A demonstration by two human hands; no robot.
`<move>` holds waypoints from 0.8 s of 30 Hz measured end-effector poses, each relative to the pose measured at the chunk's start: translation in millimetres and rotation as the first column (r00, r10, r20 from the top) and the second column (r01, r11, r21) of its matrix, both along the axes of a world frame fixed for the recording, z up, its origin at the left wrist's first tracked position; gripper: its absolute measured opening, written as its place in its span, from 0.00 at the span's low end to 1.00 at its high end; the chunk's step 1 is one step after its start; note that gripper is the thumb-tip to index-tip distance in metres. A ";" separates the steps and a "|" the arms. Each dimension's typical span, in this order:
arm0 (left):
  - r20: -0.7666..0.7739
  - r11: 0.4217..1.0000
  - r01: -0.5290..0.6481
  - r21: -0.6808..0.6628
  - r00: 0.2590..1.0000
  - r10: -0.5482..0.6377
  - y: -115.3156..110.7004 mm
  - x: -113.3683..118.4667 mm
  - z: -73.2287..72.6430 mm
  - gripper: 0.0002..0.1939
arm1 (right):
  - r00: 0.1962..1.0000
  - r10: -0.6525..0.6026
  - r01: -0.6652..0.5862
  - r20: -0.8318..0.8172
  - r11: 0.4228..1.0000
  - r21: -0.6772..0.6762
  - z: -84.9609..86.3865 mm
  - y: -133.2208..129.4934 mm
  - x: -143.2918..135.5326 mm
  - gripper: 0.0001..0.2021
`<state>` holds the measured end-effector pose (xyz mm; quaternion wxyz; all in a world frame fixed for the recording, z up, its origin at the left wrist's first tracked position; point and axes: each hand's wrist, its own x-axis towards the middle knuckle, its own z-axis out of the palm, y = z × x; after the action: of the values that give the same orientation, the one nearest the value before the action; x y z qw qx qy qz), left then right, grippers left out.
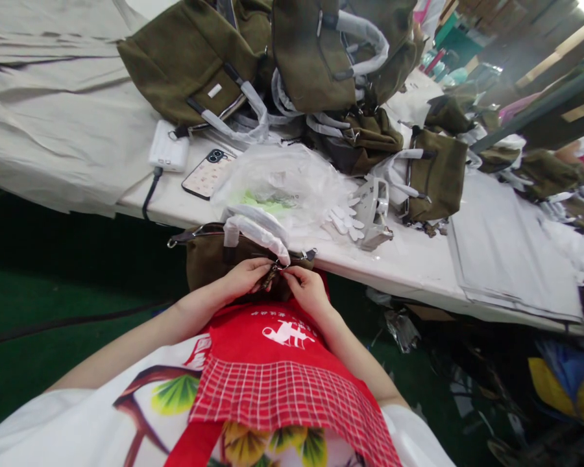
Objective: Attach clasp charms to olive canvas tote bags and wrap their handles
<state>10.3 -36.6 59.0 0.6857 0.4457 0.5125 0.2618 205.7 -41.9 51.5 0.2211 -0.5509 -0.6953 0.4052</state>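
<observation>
An olive-brown bag [207, 259] with white-wrapped handles [257, 231] rests against the table's front edge, close to my red apron. My left hand [247, 277] has its fingers closed on a small dark charm [268, 279] near the handle's metal ring. Just to the right, my right hand [305, 285] pinches at the same ring [282, 264], thumb and forefinger together. The fingertips of both hands nearly meet in front of the bag. Fine details of the ring and charm are too small to make out.
On the table [409, 263] lie a phone [207, 174], a white box [169, 148] with a dark cable, a clear plastic bag [282, 178], white tags [345, 219] and a metal-and-white tool [374, 211]. More olive bags [194, 65] stand behind, others [435, 172] to the right.
</observation>
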 end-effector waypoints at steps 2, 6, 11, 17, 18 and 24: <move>-0.042 0.998 0.031 0.053 0.999 -0.028 -0.4 0.3 1.6 0.20 | 1.000 -0.001 0.001 -0.016 1.000 0.005 1.7 -0.3 -1.5 0.10; -0.218 0.970 0.076 0.230 0.976 -0.025 -1.9 1.5 4.6 0.20 | 0.999 -0.016 0.017 -0.038 1.000 0.013 4.8 0.0 -6.3 0.10; -0.250 0.944 -0.006 0.330 0.964 0.093 -1.3 3.0 6.2 0.18 | 0.994 -0.042 0.039 -0.101 0.999 -0.032 6.2 -0.4 -10.1 0.12; -0.258 0.952 0.013 0.305 0.964 0.070 -2.0 1.3 3.8 0.16 | 0.991 -0.072 0.065 -0.116 0.996 -0.067 5.8 -3.5 -7.2 0.11; -0.260 0.953 0.005 0.302 0.962 0.077 -2.3 1.1 3.4 0.16 | 0.992 -0.075 0.067 -0.105 0.995 -0.071 5.5 -3.8 -6.9 0.11; -0.327 0.949 0.024 0.314 0.941 0.084 -6.0 2.9 5.9 0.15 | 0.991 -0.101 0.091 -0.092 0.991 -0.100 3.3 -3.4 -8.4 0.12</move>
<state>13.2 -42.6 64.9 0.5043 0.5789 0.5809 0.2704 197.4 -45.4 54.9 0.2474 -0.5733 -0.6363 0.4530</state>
